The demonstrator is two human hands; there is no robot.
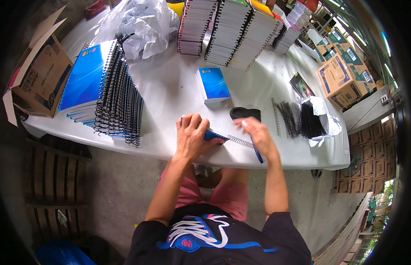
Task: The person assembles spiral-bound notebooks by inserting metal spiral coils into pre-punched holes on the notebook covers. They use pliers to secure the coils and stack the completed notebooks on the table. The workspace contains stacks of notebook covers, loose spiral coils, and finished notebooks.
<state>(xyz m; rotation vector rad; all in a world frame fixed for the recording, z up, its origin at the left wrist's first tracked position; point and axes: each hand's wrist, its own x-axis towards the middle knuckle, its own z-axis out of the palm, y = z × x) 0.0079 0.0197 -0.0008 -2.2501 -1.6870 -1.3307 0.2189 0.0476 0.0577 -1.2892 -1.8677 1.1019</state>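
Near the table's front edge, my left hand (191, 136) is closed around a small blue-covered notebook (214, 136). A thin dark wire coil (240, 141) sticks out from the notebook toward the right. My right hand (262, 138) is slightly blurred, with its fingers curled at the coil's far end. Below those fingers juts a slim blue pen-like stick (258, 154), which appears gripped in that hand. Just beyond it lies a flat black object (245, 113). A short stack of blue-covered pads (214, 85) rests farther back.
At left stands a tall stack of coil-bound blue notebooks (88, 77) beside an open carton (46, 81). Loose black coils (289, 118) lie at right near white paper. Tall notebook stacks (227, 33) and crumpled plastic (150, 28) fill the back; cartons (344, 73) stand beyond.
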